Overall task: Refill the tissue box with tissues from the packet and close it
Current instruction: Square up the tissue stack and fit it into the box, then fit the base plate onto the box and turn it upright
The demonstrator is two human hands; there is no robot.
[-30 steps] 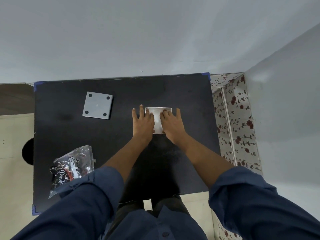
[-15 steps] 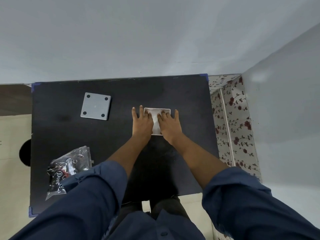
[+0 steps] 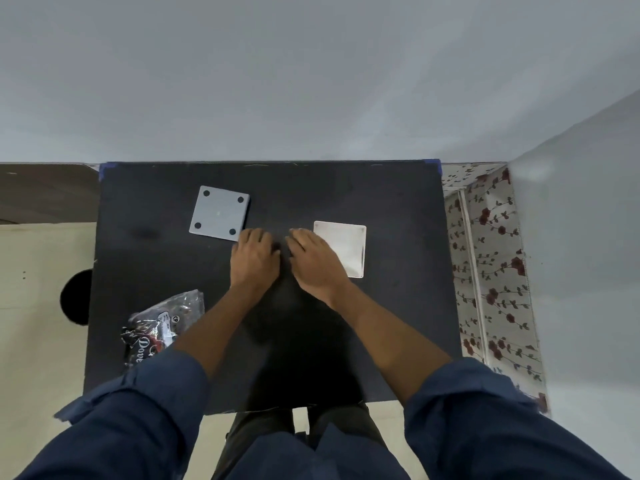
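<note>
The open tissue box (image 3: 344,245) is a white square on the black table (image 3: 398,306), right of centre, with white tissue showing inside. Its grey square lid (image 3: 219,213), marked by four dark dots, lies flat at the back left. The crumpled, dark printed tissue packet (image 3: 161,325) rests near the front left edge. My left hand (image 3: 254,259) is palm down with its fingertips just at the lid's near right corner and holds nothing. My right hand (image 3: 313,263) is palm down beside it, overlapping the box's near left corner, with nothing in it.
A grey wall runs along the table's far edge. A floral-patterned surface (image 3: 491,271) borders the table on the right. Pale floor and a dark round object (image 3: 74,297) lie to the left. My blue sleeves fill the bottom of the view.
Both hands have lifted off the top of the tissue box and shifted left toward the grey lid. The box's white top is now uncovered.
</note>
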